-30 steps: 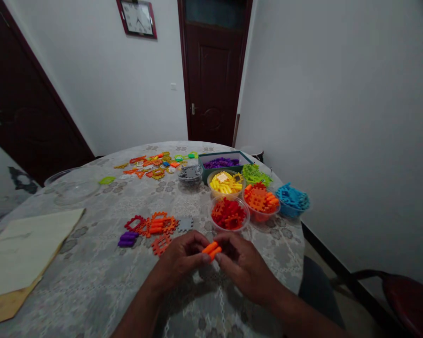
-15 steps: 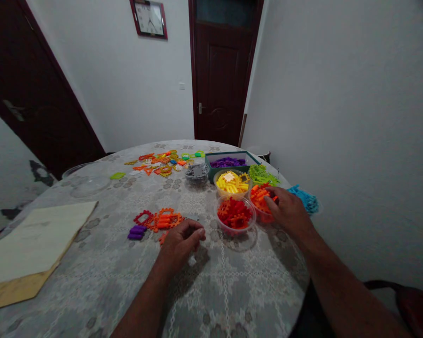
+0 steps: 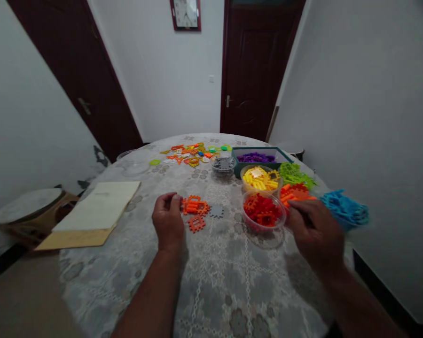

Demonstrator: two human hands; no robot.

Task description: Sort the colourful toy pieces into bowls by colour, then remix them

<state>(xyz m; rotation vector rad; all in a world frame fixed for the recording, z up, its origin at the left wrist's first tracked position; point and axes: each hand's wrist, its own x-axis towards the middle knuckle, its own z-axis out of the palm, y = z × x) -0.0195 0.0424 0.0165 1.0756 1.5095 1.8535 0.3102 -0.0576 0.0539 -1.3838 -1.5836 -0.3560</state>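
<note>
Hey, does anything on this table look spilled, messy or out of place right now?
Mostly sorted: red pieces and yellow pieces sit in bowls. But green pieces and blue pieces heap over near the table's right edge, and a mixed scatter lies loose at the far side. Nothing looks broken.

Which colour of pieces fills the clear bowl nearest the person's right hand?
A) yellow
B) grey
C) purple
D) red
D: the red pieces fill the clear bowl just left of the right hand; purple, grey and yellow sit in containers farther back.
</note>
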